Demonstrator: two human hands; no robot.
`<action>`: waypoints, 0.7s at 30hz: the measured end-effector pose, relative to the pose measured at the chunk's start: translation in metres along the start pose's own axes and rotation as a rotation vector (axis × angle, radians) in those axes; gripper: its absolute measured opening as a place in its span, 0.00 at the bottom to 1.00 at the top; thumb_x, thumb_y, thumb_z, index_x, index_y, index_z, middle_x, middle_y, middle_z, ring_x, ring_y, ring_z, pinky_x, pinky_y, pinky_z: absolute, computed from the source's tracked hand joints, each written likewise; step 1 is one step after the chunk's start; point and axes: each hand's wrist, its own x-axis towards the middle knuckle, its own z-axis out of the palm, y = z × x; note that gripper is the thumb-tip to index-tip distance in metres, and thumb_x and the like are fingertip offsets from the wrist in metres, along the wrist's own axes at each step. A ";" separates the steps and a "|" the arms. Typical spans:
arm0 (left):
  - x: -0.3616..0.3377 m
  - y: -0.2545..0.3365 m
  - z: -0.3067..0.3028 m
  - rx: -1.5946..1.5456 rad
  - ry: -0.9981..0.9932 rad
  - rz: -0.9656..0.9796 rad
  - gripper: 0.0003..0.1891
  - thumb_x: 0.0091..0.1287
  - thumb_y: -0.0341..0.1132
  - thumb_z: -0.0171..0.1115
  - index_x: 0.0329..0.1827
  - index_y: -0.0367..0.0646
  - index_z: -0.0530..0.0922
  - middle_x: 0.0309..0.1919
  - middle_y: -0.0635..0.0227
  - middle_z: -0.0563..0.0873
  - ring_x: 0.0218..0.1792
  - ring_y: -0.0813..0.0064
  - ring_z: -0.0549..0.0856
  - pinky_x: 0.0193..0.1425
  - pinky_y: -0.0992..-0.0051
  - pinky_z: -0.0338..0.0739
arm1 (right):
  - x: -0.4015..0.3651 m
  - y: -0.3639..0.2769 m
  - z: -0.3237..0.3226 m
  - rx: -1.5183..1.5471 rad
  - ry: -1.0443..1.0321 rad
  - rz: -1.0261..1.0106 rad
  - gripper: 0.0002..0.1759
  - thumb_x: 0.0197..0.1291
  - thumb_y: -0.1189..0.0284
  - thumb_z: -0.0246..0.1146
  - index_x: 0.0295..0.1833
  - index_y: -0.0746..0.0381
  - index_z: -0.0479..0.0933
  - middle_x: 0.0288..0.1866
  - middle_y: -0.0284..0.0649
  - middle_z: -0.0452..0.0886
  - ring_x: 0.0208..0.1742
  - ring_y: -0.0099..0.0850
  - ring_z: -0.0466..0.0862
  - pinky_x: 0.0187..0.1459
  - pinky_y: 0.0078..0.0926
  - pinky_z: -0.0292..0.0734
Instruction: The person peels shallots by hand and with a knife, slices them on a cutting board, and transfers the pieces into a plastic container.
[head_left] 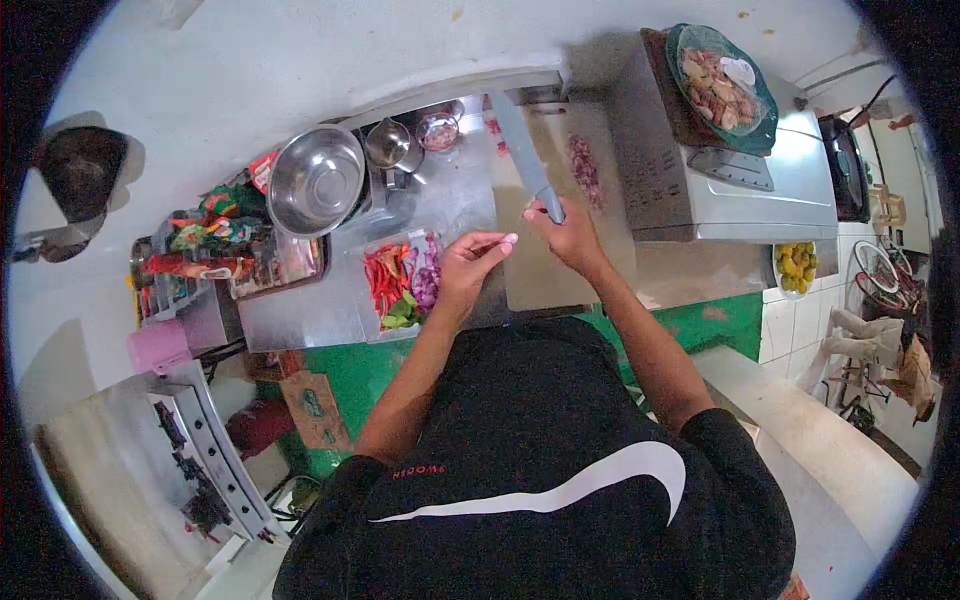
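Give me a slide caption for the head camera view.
Right hand grips a knife over the cutting board; left hand pinches a small pink piece.

our right hand (568, 238) is closed in a grip, arm stretched forward. our left hand (468, 268) sits just beside it, fingers (500, 240) pinched together.

Small working kitchen. Steel-topped desk (290, 312) against a white wall, crowded with cooking things: a pale rectangular cutting board (560, 275) with a heap of chopped purple shallot (585, 170), a long grey-bladed knife (520, 150), a clear tray of red chillies and purple onions (402, 280), and a round steel mixing bowl (315, 180). Grey gas stove with black burners (190, 450) nearby. White wall tiles (790, 330).
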 end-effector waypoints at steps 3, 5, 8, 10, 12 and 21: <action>0.001 0.006 -0.002 0.046 0.071 -0.156 0.09 0.63 0.31 0.69 0.43 0.39 0.82 0.34 0.74 0.86 0.29 0.86 0.78 0.34 0.84 0.69 | 0.019 0.018 0.003 -0.067 0.180 -0.014 0.11 0.58 0.66 0.68 0.38 0.64 0.79 0.28 0.35 0.79 0.33 0.23 0.78 0.37 0.26 0.73; 0.007 -0.009 -0.010 0.062 0.059 -0.178 0.09 0.62 0.32 0.70 0.42 0.39 0.82 0.34 0.74 0.86 0.30 0.85 0.78 0.35 0.84 0.71 | 0.039 0.033 -0.001 -0.308 0.340 -0.220 0.12 0.57 0.66 0.68 0.40 0.63 0.80 0.27 0.37 0.80 0.33 0.27 0.82 0.36 0.29 0.75; 0.012 -0.022 -0.016 0.141 0.038 -0.236 0.10 0.62 0.33 0.71 0.42 0.39 0.82 0.34 0.73 0.86 0.33 0.84 0.80 0.39 0.83 0.74 | 0.058 0.002 0.007 -0.116 0.438 0.138 0.14 0.57 0.65 0.68 0.42 0.63 0.79 0.28 0.41 0.81 0.34 0.32 0.84 0.37 0.34 0.77; 0.014 -0.030 -0.022 0.198 0.029 -0.269 0.10 0.62 0.33 0.71 0.42 0.39 0.82 0.34 0.73 0.86 0.34 0.84 0.81 0.41 0.83 0.75 | 0.074 -0.005 0.012 -0.231 0.459 0.051 0.12 0.56 0.67 0.68 0.41 0.64 0.80 0.31 0.43 0.83 0.35 0.37 0.84 0.40 0.36 0.77; 0.015 -0.038 -0.028 0.208 -0.037 -0.222 0.12 0.61 0.36 0.73 0.40 0.37 0.81 0.33 0.71 0.86 0.36 0.83 0.83 0.45 0.82 0.76 | 0.095 -0.005 0.015 -0.343 0.477 -0.035 0.11 0.55 0.68 0.68 0.40 0.64 0.80 0.35 0.45 0.84 0.37 0.42 0.84 0.43 0.39 0.76; 0.015 -0.016 -0.054 0.142 -0.057 -0.288 0.14 0.61 0.33 0.71 0.47 0.40 0.80 0.34 0.74 0.84 0.29 0.88 0.77 0.33 0.86 0.71 | 0.128 0.058 0.030 -0.593 0.684 -0.301 0.12 0.57 0.66 0.67 0.43 0.62 0.82 0.30 0.47 0.83 0.34 0.44 0.83 0.40 0.41 0.75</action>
